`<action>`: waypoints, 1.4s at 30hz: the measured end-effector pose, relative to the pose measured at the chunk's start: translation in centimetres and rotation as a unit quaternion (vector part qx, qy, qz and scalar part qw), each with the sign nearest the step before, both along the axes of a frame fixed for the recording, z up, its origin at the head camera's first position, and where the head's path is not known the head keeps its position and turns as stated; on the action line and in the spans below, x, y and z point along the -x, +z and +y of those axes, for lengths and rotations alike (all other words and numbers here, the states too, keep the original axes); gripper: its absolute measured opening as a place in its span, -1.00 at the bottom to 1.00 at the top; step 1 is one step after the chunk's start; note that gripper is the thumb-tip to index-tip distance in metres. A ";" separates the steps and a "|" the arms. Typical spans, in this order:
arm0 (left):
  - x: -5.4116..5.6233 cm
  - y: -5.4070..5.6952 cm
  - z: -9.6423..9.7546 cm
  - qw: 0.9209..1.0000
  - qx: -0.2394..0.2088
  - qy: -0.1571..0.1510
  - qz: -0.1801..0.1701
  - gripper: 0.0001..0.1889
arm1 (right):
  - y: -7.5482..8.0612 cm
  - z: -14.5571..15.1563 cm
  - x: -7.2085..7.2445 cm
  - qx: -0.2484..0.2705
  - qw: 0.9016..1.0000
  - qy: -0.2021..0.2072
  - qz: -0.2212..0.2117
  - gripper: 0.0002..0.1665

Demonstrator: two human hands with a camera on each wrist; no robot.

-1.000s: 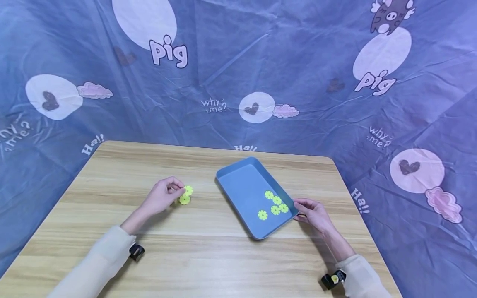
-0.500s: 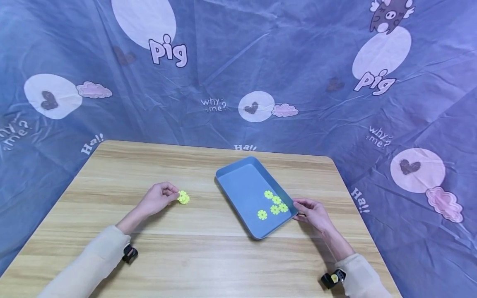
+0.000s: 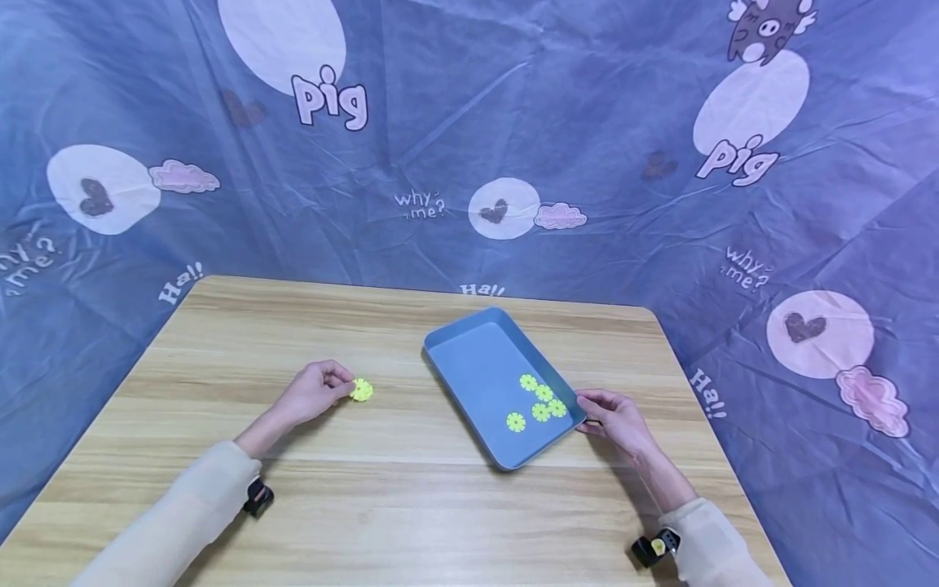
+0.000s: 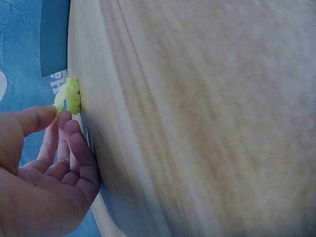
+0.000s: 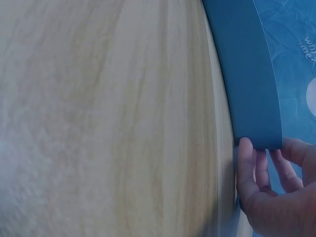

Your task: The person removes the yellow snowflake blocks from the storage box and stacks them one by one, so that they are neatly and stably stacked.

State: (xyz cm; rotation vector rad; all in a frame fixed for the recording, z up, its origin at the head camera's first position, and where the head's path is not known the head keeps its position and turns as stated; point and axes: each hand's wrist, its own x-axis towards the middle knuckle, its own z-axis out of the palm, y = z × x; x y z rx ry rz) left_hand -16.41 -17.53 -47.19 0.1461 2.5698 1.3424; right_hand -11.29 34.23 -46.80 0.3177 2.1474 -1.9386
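Left of the tray [image 3: 469, 359], my left hand [image 3: 314, 391] pinches 1 yellow flower piece [image 4: 60, 100] beside another flower piece [image 4: 74, 96]; a loose pinch could drop it. My right hand [image 3: 614, 420] grips the tray's right corner; jolting could shift the 5 inner flowers [image 3: 544, 393].

Flower pieces [image 3: 516, 422] are yellow-green, the tray [image 3: 473, 367] plain blue, the table [image 3: 411, 522] streaked tan, the backdrop [image 3: 433, 147] printed blue
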 end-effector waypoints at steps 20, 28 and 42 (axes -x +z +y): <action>0.4 -0.4 0.3 0.999 0.040 -0.001 0.017 -0.84 | -0.4 0.3 0.2 -0.001 1.000 0.000 0.004 -0.64; 0.3 -0.3 0.5 0.999 0.047 -0.002 0.015 -0.84 | -0.3 0.1 0.2 0.003 1.000 0.000 0.005 -0.62; 0.4 0.1 0.1 0.999 0.030 0.000 0.016 -0.82 | 0.2 -0.1 0.1 0.015 1.000 0.004 -0.002 -0.60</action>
